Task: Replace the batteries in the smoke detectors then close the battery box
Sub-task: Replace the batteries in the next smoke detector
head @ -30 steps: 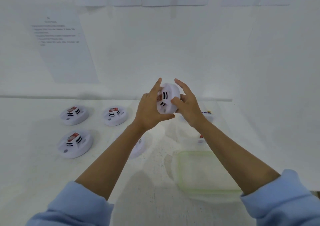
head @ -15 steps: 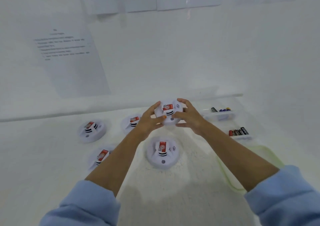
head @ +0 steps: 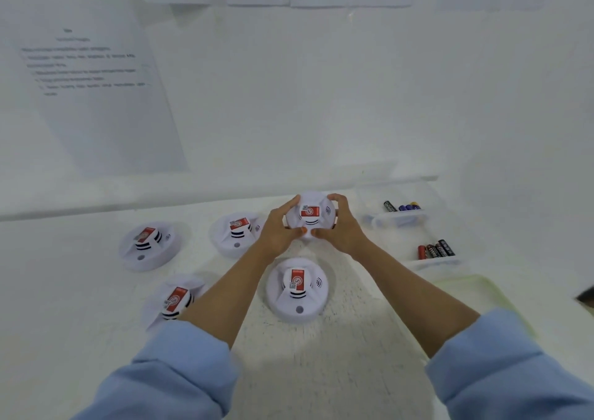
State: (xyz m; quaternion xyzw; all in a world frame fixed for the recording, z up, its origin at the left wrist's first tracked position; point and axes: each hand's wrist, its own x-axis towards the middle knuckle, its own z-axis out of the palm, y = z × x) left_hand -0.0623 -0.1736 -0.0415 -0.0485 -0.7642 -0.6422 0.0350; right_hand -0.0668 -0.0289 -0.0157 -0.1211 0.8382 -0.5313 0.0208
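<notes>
I hold a white smoke detector [head: 311,216] with a red label between both hands, low over the far middle of the white table. My left hand [head: 279,230] grips its left side and my right hand [head: 341,226] grips its right side, fingers curled round the rim. Several more detectors stand face up: one near me [head: 297,291], one at the back [head: 236,234], one far left [head: 146,246], one partly behind my left arm [head: 173,300]. A clear battery box has a far compartment [head: 401,218] and a near compartment [head: 435,260] with batteries in each.
A clear lid with a pale green rim [head: 475,286] lies at the right, under my right forearm. Printed sheets [head: 93,75] hang on the white wall behind the table. The table's far edge meets a ledge [head: 193,191].
Both hands have brought the detector down from chest height, turned face up, toward the table behind the near detector. The camera has tilted, showing the battery box.
</notes>
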